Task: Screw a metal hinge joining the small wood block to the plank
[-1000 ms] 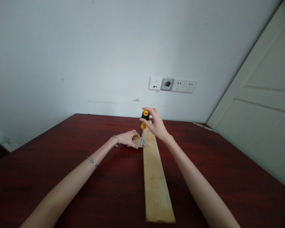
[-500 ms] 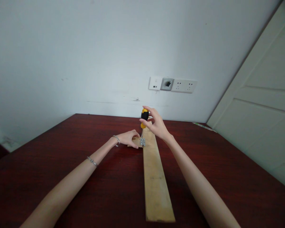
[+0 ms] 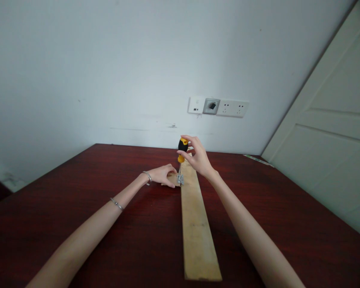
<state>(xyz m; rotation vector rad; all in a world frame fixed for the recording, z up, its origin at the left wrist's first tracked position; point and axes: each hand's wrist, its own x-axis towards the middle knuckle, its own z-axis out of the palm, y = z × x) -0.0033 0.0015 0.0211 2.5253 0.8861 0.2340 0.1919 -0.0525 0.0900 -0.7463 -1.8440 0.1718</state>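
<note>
In my right hand (image 3: 198,156) is a screwdriver (image 3: 182,145) with a yellow and black handle, gripped between thumb and fingers. It stands nearly upright, its shaft pointing down at a metal hinge (image 3: 180,179). The hinge spans the joint between a short wooden piece (image 3: 174,181) on the left and a long wooden board (image 3: 197,224). My left hand (image 3: 162,175) is closed around the short piece, thumb on the near side and fingers on the far side. Whether the tip sits in a screw is too small to tell.
Both boards lie on a dark red tabletop (image 3: 132,240). Behind it rises a white wall (image 3: 132,72) with sockets (image 3: 232,108) and a grey outlet (image 3: 211,106). A white panelled door (image 3: 332,140) stands at the right. A thin flat strip (image 3: 257,160) lies along the back right edge.
The screwdriver handle and my right fingers have shifted very slightly. My left hand, the hinge and both boards look the same.
</note>
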